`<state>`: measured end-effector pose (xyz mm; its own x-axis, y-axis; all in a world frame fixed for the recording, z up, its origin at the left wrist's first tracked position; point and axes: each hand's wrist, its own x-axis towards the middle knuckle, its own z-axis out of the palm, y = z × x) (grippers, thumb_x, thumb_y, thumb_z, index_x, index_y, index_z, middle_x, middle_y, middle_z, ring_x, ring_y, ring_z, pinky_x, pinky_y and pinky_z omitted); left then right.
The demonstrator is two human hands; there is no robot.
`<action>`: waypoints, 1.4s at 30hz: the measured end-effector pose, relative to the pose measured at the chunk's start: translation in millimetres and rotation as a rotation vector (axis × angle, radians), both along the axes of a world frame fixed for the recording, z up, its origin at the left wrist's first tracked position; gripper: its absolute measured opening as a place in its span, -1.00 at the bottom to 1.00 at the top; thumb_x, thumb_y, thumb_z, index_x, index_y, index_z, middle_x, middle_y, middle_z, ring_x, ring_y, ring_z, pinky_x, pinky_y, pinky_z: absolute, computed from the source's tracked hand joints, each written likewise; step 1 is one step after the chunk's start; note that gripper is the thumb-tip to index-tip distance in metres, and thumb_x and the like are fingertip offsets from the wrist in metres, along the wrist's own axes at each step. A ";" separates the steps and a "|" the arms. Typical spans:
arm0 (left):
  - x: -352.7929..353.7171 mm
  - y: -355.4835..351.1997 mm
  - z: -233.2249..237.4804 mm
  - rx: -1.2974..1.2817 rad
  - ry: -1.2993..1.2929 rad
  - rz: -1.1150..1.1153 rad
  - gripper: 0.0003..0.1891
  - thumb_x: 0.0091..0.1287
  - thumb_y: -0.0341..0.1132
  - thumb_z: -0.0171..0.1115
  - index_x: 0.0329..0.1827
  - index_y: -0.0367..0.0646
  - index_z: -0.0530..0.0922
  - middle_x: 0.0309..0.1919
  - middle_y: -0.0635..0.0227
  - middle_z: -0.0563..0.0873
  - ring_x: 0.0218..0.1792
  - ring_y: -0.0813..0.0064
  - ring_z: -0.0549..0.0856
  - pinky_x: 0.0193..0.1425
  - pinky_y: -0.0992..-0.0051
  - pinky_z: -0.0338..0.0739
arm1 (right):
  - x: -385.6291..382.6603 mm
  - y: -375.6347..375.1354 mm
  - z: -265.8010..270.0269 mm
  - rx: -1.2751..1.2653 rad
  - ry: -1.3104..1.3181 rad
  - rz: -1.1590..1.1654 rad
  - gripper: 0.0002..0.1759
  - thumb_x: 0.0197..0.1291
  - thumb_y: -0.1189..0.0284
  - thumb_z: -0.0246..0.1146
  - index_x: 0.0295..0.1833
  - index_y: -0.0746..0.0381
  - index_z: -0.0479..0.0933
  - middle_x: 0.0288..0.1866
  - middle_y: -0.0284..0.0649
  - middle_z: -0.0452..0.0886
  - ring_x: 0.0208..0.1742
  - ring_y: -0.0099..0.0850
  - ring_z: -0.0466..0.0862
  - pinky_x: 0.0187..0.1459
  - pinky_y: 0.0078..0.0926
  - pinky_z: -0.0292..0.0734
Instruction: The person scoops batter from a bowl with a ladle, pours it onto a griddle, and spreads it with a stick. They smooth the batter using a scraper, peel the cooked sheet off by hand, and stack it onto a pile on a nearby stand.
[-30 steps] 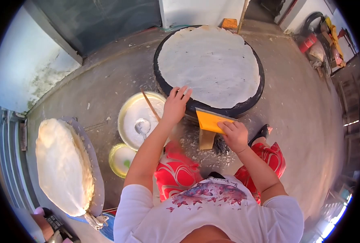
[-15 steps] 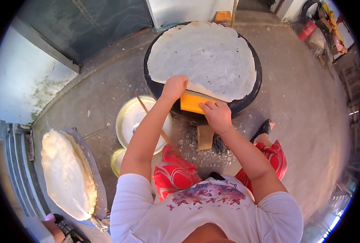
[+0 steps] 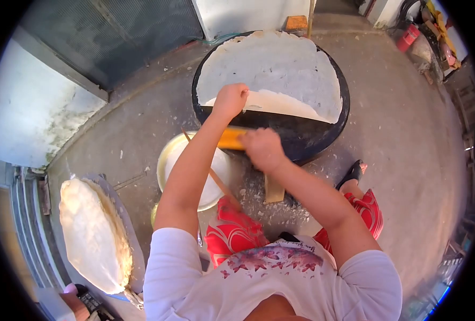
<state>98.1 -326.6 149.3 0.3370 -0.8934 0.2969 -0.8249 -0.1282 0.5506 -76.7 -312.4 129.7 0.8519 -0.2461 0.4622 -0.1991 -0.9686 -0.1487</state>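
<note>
A large thin pancake [image 3: 272, 64] lies on a round black griddle [image 3: 309, 138]. Its near edge is lifted and folded back, baring the dark griddle in front. My left hand [image 3: 231, 101] is closed on that edge near its left end. Closer to me, my right hand [image 3: 263, 148] grips a yellow scraper [image 3: 230, 138], both smeared by motion. The scraper's left end passes behind my left forearm, over the griddle's near-left rim.
Left of the griddle stands a round tub [image 3: 169, 155] of white batter with a wooden stick [image 3: 221, 184] across it. A stack of pale pancakes [image 3: 90, 235] lies farther left. A wooden block [image 3: 273, 190] sits below the griddle. An orange brick [image 3: 296, 22] is behind it.
The pancake's near edge has come up and folded away from me, uncovering griddle. My right hand and the scraper have moved left, off the pancake's edge. My left hand stays closed near the same place.
</note>
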 end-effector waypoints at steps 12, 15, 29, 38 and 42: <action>27.2 -28.6 18.3 -0.208 0.063 0.095 -0.89 0.05 -0.36 0.19 -0.41 -0.20 0.60 -0.47 0.10 0.63 -0.38 0.10 0.61 -0.27 0.29 0.49 | 33.6 -8.9 9.4 0.019 0.029 0.067 -0.90 -0.13 0.43 0.13 -0.43 0.10 0.53 -0.50 -0.33 0.52 -0.40 -0.37 0.54 -0.36 -0.41 0.39; 25.0 -32.2 33.9 -0.216 -0.042 0.052 -0.89 0.06 -0.37 0.19 -0.41 -0.20 0.59 -0.48 0.09 0.62 -0.37 0.09 0.61 -0.27 0.28 0.49 | 46.4 -4.4 -5.0 -0.042 -0.020 0.138 -0.89 -0.10 0.43 0.12 -0.41 0.10 0.55 -0.47 -0.32 0.54 -0.40 -0.39 0.54 -0.36 -0.43 0.38; -59.9 43.4 62.4 -0.476 -0.435 -0.260 -0.81 -0.01 -0.51 0.16 -0.28 -0.24 0.50 -0.31 0.17 0.57 -0.19 0.15 0.57 -0.12 0.33 0.49 | -74.9 -40.8 24.6 -0.006 0.092 -0.237 -0.69 -0.17 0.45 0.22 -0.19 0.13 0.49 -0.32 -0.31 0.54 -0.29 -0.34 0.52 -0.28 -0.41 0.40; -68.3 147.3 -42.4 -0.139 -0.316 -0.184 -0.68 -0.05 -0.52 0.22 -0.16 -0.25 0.50 -0.12 0.10 0.55 0.01 0.08 0.49 0.05 0.22 0.43 | -187.6 19.2 38.6 0.522 0.118 -0.123 -0.60 -0.21 0.47 0.28 -0.12 0.13 0.52 -0.35 -0.25 0.58 -0.32 -0.24 0.58 -0.31 -0.36 0.48; -77.7 174.7 -60.2 -0.032 -0.236 -0.018 -0.39 -0.09 -0.35 0.33 0.11 -0.13 0.37 0.15 0.07 0.36 0.16 0.03 0.38 0.17 0.16 0.31 | -209.1 20.6 22.1 1.012 -0.019 -0.326 -0.64 -0.08 0.44 0.28 -0.07 0.20 0.50 -0.29 -0.21 0.62 -0.24 -0.33 0.62 -0.19 -0.53 0.48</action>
